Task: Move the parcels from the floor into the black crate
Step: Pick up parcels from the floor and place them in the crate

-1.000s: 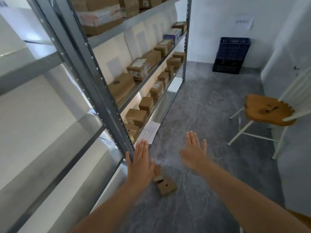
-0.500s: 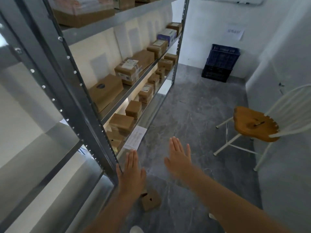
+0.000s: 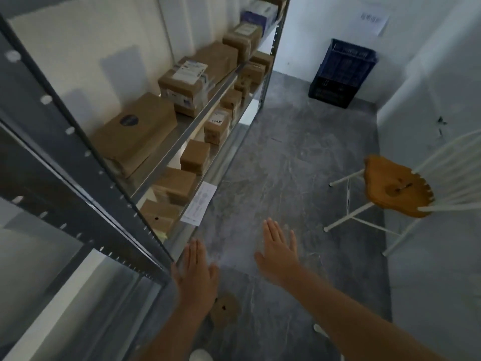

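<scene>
Down on the near grey marbled floor [image 3: 281, 178] lies a small brown cardboard parcel [image 3: 224, 310] with a dark mark, partly hidden by the left hand [image 3: 196, 278]. Both hands, the right hand [image 3: 277, 252] included, hover flat, palms down, fingers straight, together and holding nothing. Far right against the wall stands the dark slatted plastic crate [image 3: 341, 74].

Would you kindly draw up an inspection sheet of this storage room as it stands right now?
Surface: grey stone-pattern floor, mostly bare.
Job's things: one small brown parcel on the floor, partly hidden by the left hand; stacked crates, blue over black, against the far wall, contents not visible.
Clutter: a sheet of paper hanging at the lowest shelf's edge.
Grippers: left hand and right hand both open, flat, empty, above the floor.
Cables: nothing seen.
Surroundings: metal shelving on the left loaded with cardboard boxes; white chair with wooden seat on the right; notice on the wall.
</scene>
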Available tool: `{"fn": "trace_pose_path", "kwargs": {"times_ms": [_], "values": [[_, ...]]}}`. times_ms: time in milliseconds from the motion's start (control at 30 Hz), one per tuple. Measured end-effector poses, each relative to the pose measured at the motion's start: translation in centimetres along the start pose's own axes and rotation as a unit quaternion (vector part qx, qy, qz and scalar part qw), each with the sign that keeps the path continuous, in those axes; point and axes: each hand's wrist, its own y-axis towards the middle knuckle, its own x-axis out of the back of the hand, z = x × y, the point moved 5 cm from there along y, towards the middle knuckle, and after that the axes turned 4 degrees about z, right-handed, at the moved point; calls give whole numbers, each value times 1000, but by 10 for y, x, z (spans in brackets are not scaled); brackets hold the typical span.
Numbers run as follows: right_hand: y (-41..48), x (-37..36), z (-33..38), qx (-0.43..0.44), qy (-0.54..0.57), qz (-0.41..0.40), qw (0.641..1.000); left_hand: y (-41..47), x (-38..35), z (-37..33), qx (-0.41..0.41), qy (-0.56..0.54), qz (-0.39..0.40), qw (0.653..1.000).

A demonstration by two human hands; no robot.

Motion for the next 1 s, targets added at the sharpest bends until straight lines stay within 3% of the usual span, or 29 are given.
{"fn": "trace_pose_path", "kwargs": {"times_ms": [233, 433, 633, 767, 1000], "values": [[56, -67, -28, 3, -5, 74, 997, 18, -82, 11, 34, -26, 38, 998], [107, -163, -67, 26, -34, 154, 987, 41, -175, 51, 170, -98, 54, 979], [145, -282, -95, 34, -35, 223, 974, 56, -288, 100, 242, -176, 84, 950], [165, -367, -96, 32, 49, 284, 957, 66, -360, 141, 301, -276, 84, 909], [213, -492, -91, -47, 175, 343, 922, 81, -478, 205, 370, -313, 140, 863]]}}
